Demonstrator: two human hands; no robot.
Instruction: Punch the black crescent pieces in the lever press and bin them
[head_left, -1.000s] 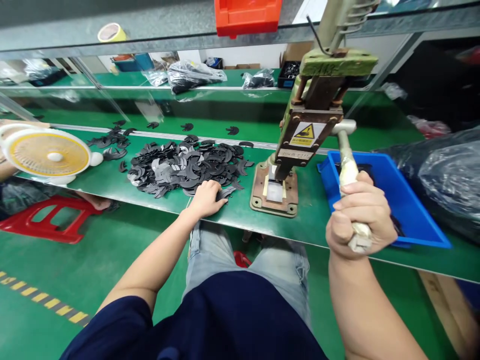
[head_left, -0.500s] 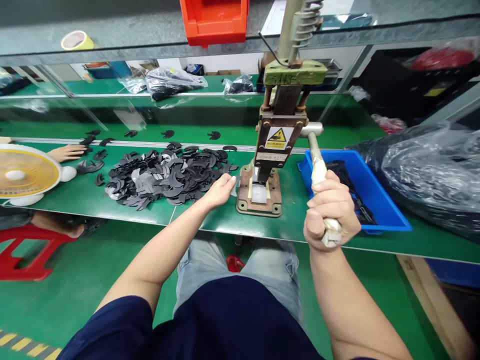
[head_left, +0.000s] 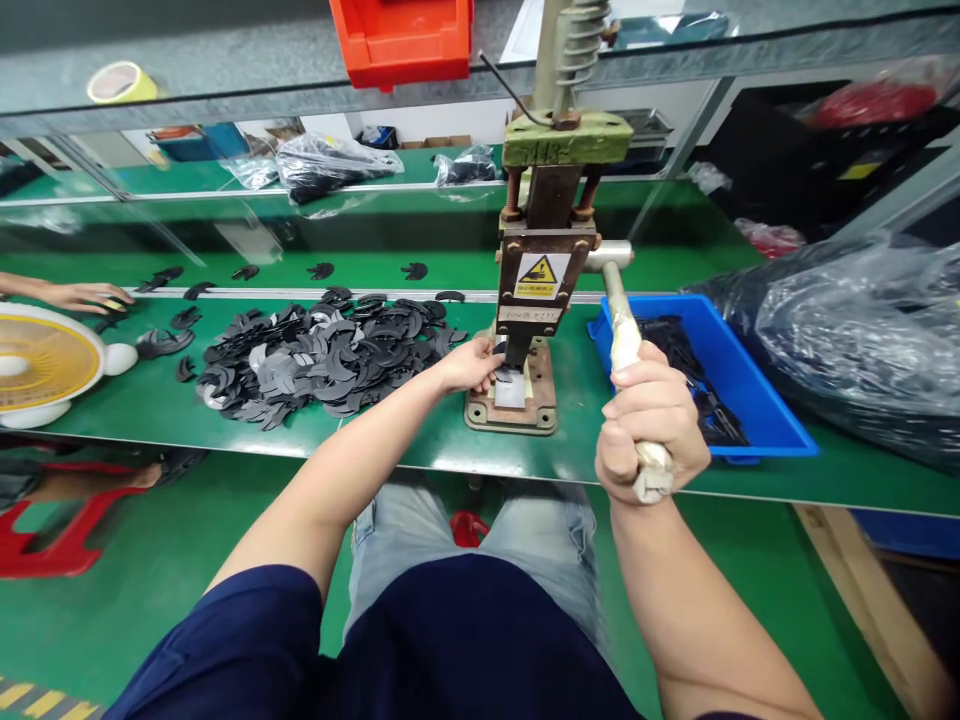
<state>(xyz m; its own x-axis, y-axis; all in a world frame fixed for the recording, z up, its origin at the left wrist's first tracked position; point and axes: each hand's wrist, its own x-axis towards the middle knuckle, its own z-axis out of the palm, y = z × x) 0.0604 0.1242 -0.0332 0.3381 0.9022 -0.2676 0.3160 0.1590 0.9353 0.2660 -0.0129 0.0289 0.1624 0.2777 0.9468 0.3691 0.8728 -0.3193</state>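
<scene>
My right hand is wrapped round the taped lever handle of a green and brown hand press. My left hand reaches to the foot of the press, its fingers closed on a small dark curved piece beside the ram. Part of that piece is hidden by the fingers and the ram. Below the ram, a pale block sits on the brown base plate. Left of the press lies a heap of dark crescent-shaped pieces.
A blue bin with black parts stands right of the press, against a large plastic-wrapped bundle. A fan and another person's hand are at the left. An orange bin juts from the shelf above.
My left hand has moved right, from beside the base plate in under the ram with the piece. My right hand stays on the handle. The other person's hand has shifted left.
</scene>
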